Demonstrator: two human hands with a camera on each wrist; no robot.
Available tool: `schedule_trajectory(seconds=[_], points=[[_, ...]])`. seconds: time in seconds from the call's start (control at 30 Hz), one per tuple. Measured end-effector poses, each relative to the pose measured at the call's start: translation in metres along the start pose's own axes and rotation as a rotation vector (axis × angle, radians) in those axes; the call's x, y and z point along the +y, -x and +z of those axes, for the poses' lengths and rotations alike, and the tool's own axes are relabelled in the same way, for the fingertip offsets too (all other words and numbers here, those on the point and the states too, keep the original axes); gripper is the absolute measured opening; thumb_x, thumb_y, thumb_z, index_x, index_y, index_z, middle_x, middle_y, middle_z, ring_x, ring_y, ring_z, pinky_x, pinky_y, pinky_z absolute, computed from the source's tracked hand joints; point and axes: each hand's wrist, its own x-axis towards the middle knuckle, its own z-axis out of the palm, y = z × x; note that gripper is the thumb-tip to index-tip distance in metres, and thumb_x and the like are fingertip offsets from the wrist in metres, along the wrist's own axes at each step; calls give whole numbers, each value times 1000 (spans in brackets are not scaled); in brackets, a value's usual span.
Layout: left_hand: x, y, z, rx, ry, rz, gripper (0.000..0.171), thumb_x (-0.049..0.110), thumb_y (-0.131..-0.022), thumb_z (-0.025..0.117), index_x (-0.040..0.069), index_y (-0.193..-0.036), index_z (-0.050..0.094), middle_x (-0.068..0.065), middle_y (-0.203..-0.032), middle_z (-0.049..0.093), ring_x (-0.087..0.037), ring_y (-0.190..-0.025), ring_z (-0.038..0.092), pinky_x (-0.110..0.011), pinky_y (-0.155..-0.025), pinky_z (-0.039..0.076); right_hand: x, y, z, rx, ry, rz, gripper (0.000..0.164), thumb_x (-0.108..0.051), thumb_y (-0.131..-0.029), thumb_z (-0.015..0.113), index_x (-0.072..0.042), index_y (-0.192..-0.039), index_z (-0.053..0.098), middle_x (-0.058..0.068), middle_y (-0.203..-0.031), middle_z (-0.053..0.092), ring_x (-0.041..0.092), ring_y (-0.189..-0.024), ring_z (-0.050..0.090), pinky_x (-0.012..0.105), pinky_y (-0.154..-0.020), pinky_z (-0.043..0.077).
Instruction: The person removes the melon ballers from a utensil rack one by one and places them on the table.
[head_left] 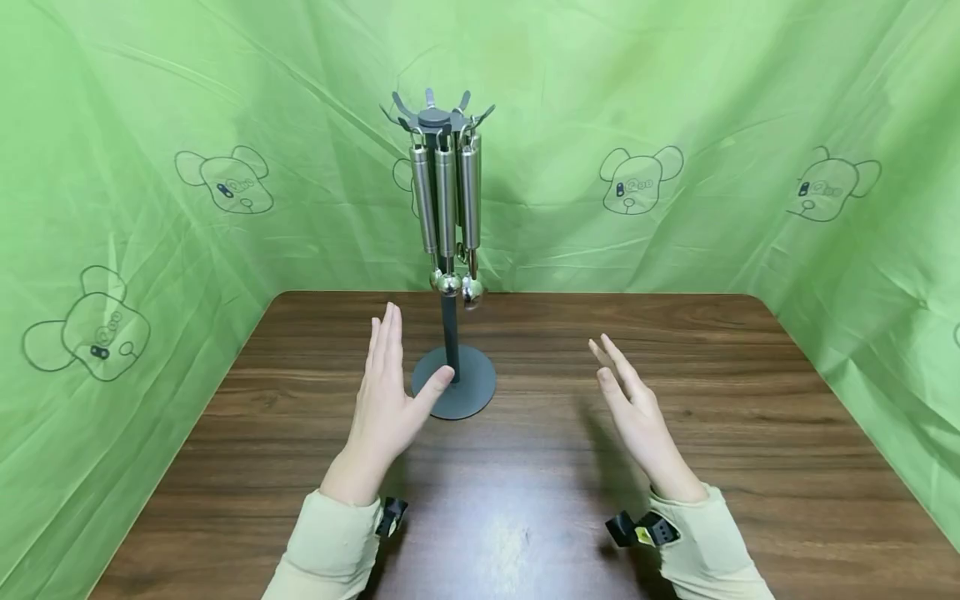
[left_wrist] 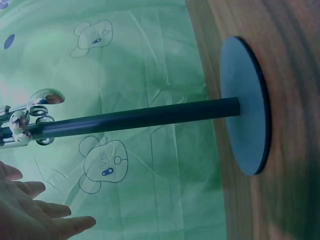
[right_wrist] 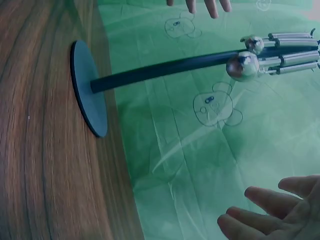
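Note:
A dark grey utensil stand point(head_left: 451, 325) with a round base stands upright on the table, its crown of hooks at the top. From the front hooks hang several steel-handled utensils point(head_left: 446, 196) with shiny rounded ends, like small scoops; their exact kind is unclear. My left hand point(head_left: 384, 417) is raised just in front and left of the stand, fingers straight, thumb spread, holding nothing. In the head view its thumb overlaps the base's edge. Farther right, my right hand point(head_left: 641, 425) hovers above the table with extended fingers and nothing in it. Both wrist views show the stand sideways, apart from the fingers.
The brown wood-grain table point(head_left: 585, 333) has rounded far corners. Green cloth point(head_left: 540, 67) printed with cartoon bear heads hangs behind it and along both sides. Each sleeved wrist carries a small black camera point(head_left: 654, 528). Some hooks point(head_left: 430, 98) at the back hold nothing.

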Motion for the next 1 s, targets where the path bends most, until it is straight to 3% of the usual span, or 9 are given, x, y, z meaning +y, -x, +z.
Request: schedule_trajectory(seconds=[0.1,0.2,0.33,0.43,0.67,1.0], points=[[1,-5,-3,5,12,6,94,50,-92,63,20,-160,6,6,-168,6,-23,-156,1,-61,-120,18,-4,0,3,17,-46,-1,49,-26,-107,38,-19,-156,32,7,-151,48,28,-142,40,18,-110,37],[3,-11,-8,17,18,26,91,51,-93,61,23,-160,7,6,-168,8,-22,-156,2,-61,-120,18,-6,-2,5,26,-97,-12,47,-24,-107,38,-16,-154,35,10,-148,51,22,-139,43,7,-101,38],[6,-18,-14,37,28,64,87,51,-94,58,23,-160,9,6,-167,10,-21,-155,4,-62,-119,19,-8,-7,5,27,-99,-32,47,-25,-106,41,-15,-152,39,11,-143,56,2,-123,57,8,-98,43],[8,-24,-19,45,28,87,85,52,-95,57,21,-160,11,5,-167,12,-22,-155,5,-61,-120,19,-10,-11,4,28,-98,-55,47,-25,-105,46,-12,-150,42,15,-139,59,-11,-110,60,11,-95,47],[11,-37,-27,83,26,147,82,54,-96,52,15,-159,17,-1,-166,19,-26,-155,11,-56,-122,18,-18,-22,2,29,-134,-105,44,-19,-104,49,-3,-144,48,22,-133,61,-9,-104,63,15,-90,52],[23,-59,-40,179,13,291,87,67,-95,39,6,-156,28,-10,-161,31,-27,-153,19,-49,-124,18,-32,-41,-2,-10,-107,-135,39,-23,-102,52,-6,-137,56,18,-126,68,-3,-98,67,17,-88,54]])
